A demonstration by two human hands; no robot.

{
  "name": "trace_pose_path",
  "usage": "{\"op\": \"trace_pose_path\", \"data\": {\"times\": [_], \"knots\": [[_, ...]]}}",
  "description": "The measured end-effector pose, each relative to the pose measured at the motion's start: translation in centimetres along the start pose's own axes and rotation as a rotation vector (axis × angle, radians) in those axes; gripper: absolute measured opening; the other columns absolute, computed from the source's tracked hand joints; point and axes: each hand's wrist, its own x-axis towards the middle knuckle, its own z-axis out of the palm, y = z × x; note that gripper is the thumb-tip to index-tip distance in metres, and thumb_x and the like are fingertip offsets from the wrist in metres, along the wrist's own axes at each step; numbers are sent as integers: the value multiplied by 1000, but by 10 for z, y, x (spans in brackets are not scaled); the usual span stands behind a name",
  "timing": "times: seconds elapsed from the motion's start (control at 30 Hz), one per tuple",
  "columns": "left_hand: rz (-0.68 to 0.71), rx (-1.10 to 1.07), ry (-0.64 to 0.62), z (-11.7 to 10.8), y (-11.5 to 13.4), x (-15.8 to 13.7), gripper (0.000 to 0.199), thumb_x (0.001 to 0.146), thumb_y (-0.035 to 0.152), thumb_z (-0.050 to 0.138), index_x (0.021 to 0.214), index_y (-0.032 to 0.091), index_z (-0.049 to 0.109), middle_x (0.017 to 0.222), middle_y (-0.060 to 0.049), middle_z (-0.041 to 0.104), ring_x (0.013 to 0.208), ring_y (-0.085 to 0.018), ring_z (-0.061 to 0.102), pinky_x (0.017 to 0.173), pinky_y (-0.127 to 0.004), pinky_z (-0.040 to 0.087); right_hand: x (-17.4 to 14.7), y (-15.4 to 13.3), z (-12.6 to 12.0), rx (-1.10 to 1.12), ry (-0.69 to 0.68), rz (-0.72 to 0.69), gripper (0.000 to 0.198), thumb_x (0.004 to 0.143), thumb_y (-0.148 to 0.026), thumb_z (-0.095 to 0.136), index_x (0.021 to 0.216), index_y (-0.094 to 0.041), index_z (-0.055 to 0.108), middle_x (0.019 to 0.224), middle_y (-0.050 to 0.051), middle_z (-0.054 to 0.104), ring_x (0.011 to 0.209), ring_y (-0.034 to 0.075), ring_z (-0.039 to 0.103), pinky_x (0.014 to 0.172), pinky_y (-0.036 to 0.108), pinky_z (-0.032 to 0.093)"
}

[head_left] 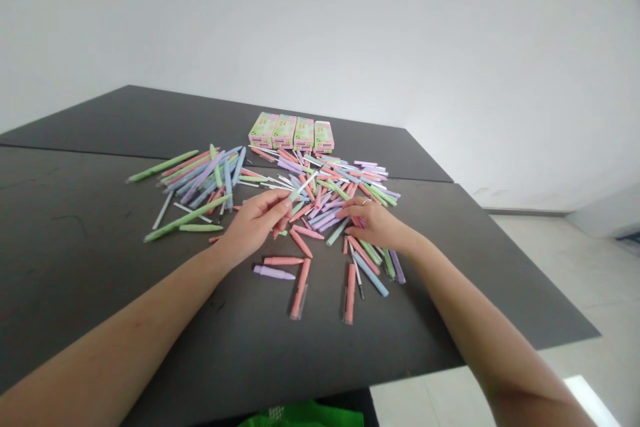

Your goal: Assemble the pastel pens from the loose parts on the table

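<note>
I see the left hand (255,219) pinching a refill (307,184) — the right hand (376,222), half-curled among pens (327,219); hold unclear.

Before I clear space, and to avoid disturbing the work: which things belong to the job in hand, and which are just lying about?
In the job:
slim white piece in the left hand
pen parts around the right hand

Apparently just lying about:
four boxes at the back
pen heap at the left
</note>
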Motion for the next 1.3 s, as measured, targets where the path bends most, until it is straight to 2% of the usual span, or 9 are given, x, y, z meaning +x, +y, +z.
{"op": "trace_pose_path", "data": {"times": [0.37,0.53,0.67,0.77,0.97,1.03,1.1,1.17,1.3], "knots": [[-6,14,6,0,-2,0,23,91,37,52,97,17,60,63,3,52,50,-8,46,48,-21,41,-1,34,5,-127,122,135,18,82,-14,60,98,-18,69,101,10,67,99,23,60,92,39,46],[-8,12,14,0,-3,0,23,91,38,52,98,17,60,65,3,53,51,-9,47,47,-21,41,-4,33,-3,-172,149,244,14,85,-20,58,92,-17,69,93,10,67,87,22,61,83,35,46],[-6,28,1,-1,-4,0,23,92,37,51,98,17,61,65,3,52,51,-9,46,48,-21,41,-9,20,-14,-28,170,268,14,83,-21,59,91,-17,70,91,7,69,81,18,61,77,31,46],[-1,36,1,-1,-4,0,24,92,37,51,100,17,61,64,3,52,50,-9,46,48,-21,41,-12,4,-23,148,74,278,13,82,-22,59,88,-18,71,83,4,69,71,15,59,68,27,46],[-9,53,14,1,-1,-1,23,92,36,51,99,17,62,63,3,52,50,-8,46,48,-21,40,-15,-25,-34,257,-288,60,15,81,-25,65,93,-20,72,89,3,69,81,16,61,72,26,46],[-12,55,12,1,-1,-1,24,91,37,51,98,17,62,63,3,52,49,-9,46,48,-21,40,-14,-23,-31,142,-226,112,13,81,-21,62,90,-20,72,83,3,68,74,15,60,67,26,45],[-17,55,12,1,-1,-1,25,91,38,51,98,17,61,62,3,52,49,-9,46,48,-21,40,-13,-14,-24,-19,-32,193,15,82,-16,58,84,-19,72,76,3,67,69,15,58,66,27,45],[-25,56,10,1,-1,-1,25,91,38,51,98,17,61,61,3,52,49,-9,46,48,-21,40,-10,-4,-15,-85,82,160,17,82,-12,56,84,-19,72,84,6,68,78,17,60,72,30,47],[-30,45,6,1,-2,-1,23,90,38,52,97,17,60,63,3,52,50,-9,46,48,-21,40,-4,11,1,-99,48,66,21,82,-10,55,89,-20,73,93,7,70,90,20,62,83,34,48]]}}
